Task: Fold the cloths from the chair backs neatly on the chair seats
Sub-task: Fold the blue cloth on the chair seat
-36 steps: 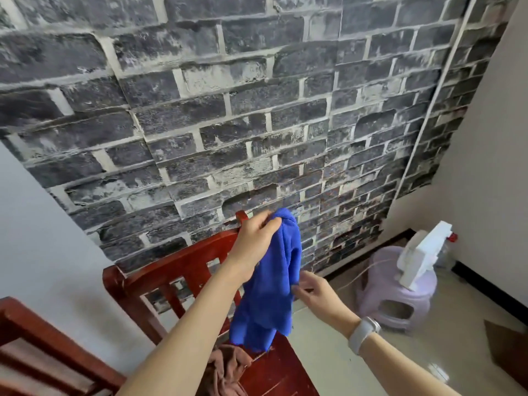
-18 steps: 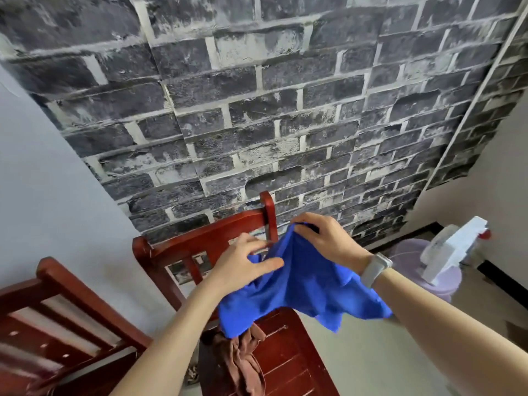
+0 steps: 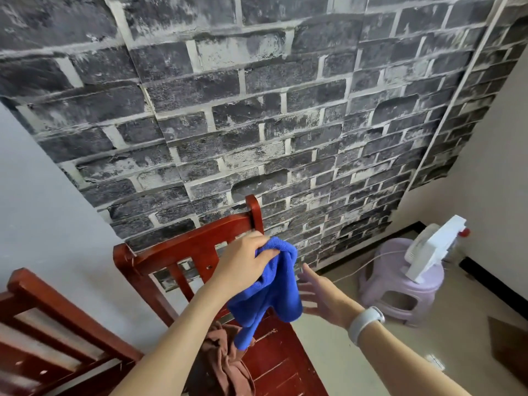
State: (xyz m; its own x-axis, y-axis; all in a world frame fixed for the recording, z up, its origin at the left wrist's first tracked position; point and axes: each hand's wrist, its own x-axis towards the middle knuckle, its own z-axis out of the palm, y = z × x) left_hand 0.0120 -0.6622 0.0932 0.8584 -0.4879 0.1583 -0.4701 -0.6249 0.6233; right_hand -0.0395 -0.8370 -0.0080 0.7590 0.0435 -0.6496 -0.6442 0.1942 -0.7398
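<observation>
Left hand (image 3: 243,262) bunching blue cloth (image 3: 270,292) above chair seat (image 3: 281,358); right hand (image 3: 321,300) beside it, fingers spread, blurred, seemingly touching nothing.

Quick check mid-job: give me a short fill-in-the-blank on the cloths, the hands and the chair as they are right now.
1. The left hand grips the ____ cloth, which hangs bunched above the chair seat.
2. The right hand is ____, fingers spread beside that cloth.
3. The brown cloth lies crumpled on the chair ____.
4. The watch is on the ____ wrist.

Missing words: blue; open; seat; right
</observation>
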